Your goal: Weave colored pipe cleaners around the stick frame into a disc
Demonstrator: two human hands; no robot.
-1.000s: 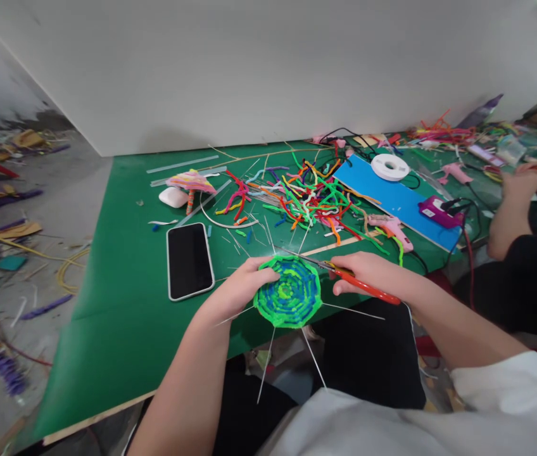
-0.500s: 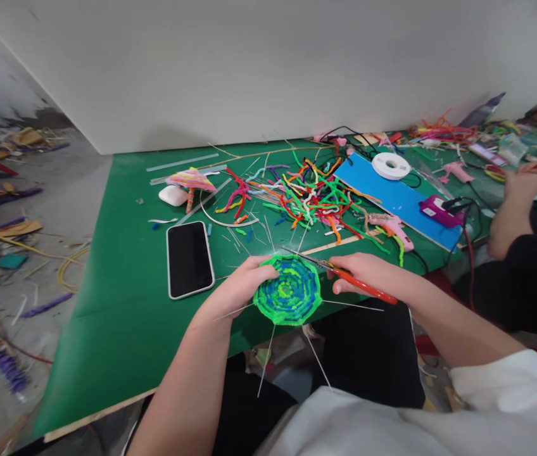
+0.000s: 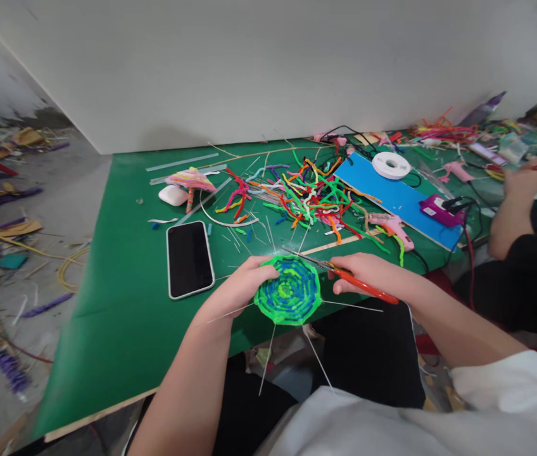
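Pinched between the thumb and fingers of my left hand (image 3: 249, 282) is a round woven disc (image 3: 290, 291) of green and blue fuzzy strands. Thin pale rods stick out around its rim like spokes. My right hand (image 3: 356, 272) is closed on scissors (image 3: 363, 288) with orange-red handles. Their blades point left across the disc's upper edge, close to the upper spokes; whether they touch a spoke I cannot tell. A phone (image 3: 190, 259) with a dark screen lies on the green table left of my left hand.
A pile of coloured pipe cleaners (image 3: 311, 196) lies beyond the disc. Right of it are a pink glue gun (image 3: 392, 228), a blue board (image 3: 368, 180), a white spool (image 3: 391, 166) and a purple device (image 3: 442, 210). A small mushroom figure (image 3: 190, 180) stands left. Another person's hands (image 3: 529, 180) are far right.
The disc and its spokes have tilted very slightly. Both my hands and the scissors stay almost where they were. The other person's hands at the right have shifted a little.
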